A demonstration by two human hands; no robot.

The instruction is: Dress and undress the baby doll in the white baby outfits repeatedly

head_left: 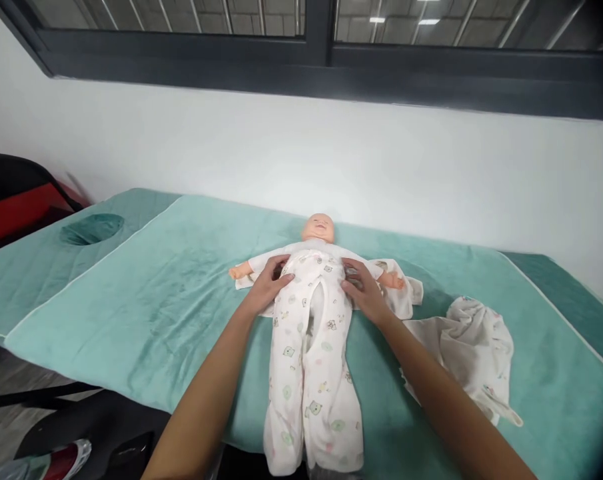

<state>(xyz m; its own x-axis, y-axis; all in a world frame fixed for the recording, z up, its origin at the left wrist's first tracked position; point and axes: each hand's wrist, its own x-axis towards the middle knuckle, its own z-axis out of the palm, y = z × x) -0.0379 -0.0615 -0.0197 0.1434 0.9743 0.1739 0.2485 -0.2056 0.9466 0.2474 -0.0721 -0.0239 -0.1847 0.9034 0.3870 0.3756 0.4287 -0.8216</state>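
A baby doll (319, 228) lies on its back, head toward the wall, arms spread sideways, in a white long-sleeved top. White baby pants (326, 393) with green animal prints cover its lower body. They have an open slit at the crotch, and their legs hang over the table's near edge. My left hand (267, 285) grips the pants at the waist's left side, thumb in front and fingers curled at the side. On the opposite side, my right hand (367, 292) holds the waist in the same way. Its fingertips are partly hidden against the cloth.
A green padded massage table (131, 320) with a face hole (92, 229) stands against the white wall. A crumpled white printed garment (474, 353) lies at right; another white cloth (406, 293) spreads under the doll's arm. Dark chairs (96, 427) stand at the left.
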